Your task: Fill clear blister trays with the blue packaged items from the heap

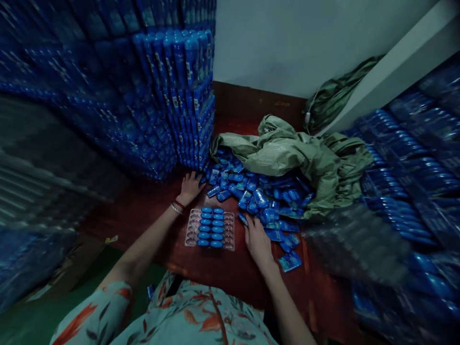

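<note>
A clear plastic tray [192, 225] lies on the red-brown table in front of me, with blue oval pieces [211, 229] in its two middle columns and bare clear hollows at both sides. Beyond the tray, to its upper left, my left hand [190, 188] rests with fingers spread at the edge of a heap of small blue packets [251, 187]. To the right of the tray, my right hand [258, 238] pinches a small blue packet [243, 219] between thumb and fingers. More packets lie just beyond and beside that hand.
A crumpled green woven sack [287, 151] lies over the back of the heap. Tall stacks of blue packaged goods [187, 72] rise at the left, with more stacks [391, 177] at the right. Stacked clear trays [362, 244] stand at the right, greyish ones [39, 158] at the left.
</note>
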A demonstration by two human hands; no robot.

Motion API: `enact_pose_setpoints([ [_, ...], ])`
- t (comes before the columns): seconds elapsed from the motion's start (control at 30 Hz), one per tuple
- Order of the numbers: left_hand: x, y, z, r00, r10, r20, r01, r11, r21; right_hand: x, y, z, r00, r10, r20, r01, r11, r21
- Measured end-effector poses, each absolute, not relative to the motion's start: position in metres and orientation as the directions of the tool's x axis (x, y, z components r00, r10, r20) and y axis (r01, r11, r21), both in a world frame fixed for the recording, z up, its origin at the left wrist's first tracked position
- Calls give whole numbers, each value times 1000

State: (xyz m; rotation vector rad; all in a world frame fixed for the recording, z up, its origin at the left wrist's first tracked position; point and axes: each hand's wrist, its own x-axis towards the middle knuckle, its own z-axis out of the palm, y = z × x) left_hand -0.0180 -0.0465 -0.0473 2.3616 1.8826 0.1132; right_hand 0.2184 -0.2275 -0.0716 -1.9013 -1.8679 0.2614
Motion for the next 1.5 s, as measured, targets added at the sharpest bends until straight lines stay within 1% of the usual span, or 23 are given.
enact_pose_setpoints([
  [0.03,-15,-46,-49,238,971,-21,966,-234,107,221,-229,-70,89,982,165,848,13,-530],
  [0.1,-12,-51,-50,252,967,-43,965,-247,90,226,-233,-67,150,984,98,697,-35,-716],
  [0.17,-15,-60,-48,267,961,-72,961,-260,93,229,-236,-65,202,978,-45,479,-139,-867],
  [0.2,-18,-64,-46,279,956,-87,958,-271,91,229,-237,-64,214,968,-130,364,-203,-909],
  [0.23,-23,-69,-43,298,948,-109,953,-289,88,228,-237,-63,213,956,-204,263,-257,-930],
  [0.3,-35,-78,-37,342,924,-169,940,-334,74,226,-235,-59,200,937,-287,131,-316,-940],
  [0.4,-55,-89,-31,361,900,-244,931,-363,41,222,-229,-48,182,938,-294,45,-307,-951],
  [0.5,-73,-99,-31,318,918,-237,947,-317,47,219,-223,-36,139,956,-259,7,-263,-965],
  [0.57,-82,-105,-33,304,935,-183,950,-284,131,213,-218,-33,118,965,-234,16,-238,-971],
  [0.6,-85,-108,-34,302,942,-147,940,-269,210,210,-216,-33,120,968,-222,25,-227,-974],
  [0.7,-92,-119,-37,279,958,-66,825,-204,527,198,-207,-41,140,972,-188,85,-201,-976],
  [0.77,-91,-127,-37,256,966,-25,688,-164,707,193,-202,-48,155,976,-152,207,-183,-961],
  [0.8,-91,-132,-37,253,967,-8,615,-154,773,191,-200,-52,161,980,-119,298,-163,-941],
  [0.83,-89,-136,-36,258,966,4,547,-150,824,190,-199,-54,158,984,-77,400,-135,-906],
  [0.9,-88,-143,-35,291,957,1,455,-140,880,190,-199,-56,127,992,12,587,-65,-807],
  [0.97,-89,-147,-35,337,941,-37,435,-121,892,191,-201,-53,65,996,61,702,-2,-712],
  [1.03,-92,-149,-35,350,934,-65,449,-106,887,192,-203,-49,7,997,72,745,43,-665],
  [1.1,-97,-149,-34,336,939,-69,461,-100,881,193,-204,-44,-2,996,90,741,62,-668],
  [1.17,-99,-149,-32,316,948,-46,487,-121,865,196,-202,-41,40,992,120,711,56,-701],
  [1.23,-100,-151,-29,328,945,0,509,-176,843,199,-199,-39,78,985,154,686,59,-726],
  [1.33,-96,-155,-25,374,924,86,521,-286,804,200,-193,-40,19,987,159,698,101,-709],
  [1.4,-93,-157,-25,426,896,123,551,-365,750,199,-189,-41,-41,991,128,713,119,-691],
  [1.5,-90,-159,-27,531,839,122,641,-492,589,199,-187,-42,-83,991,109,732,135,-668],
])
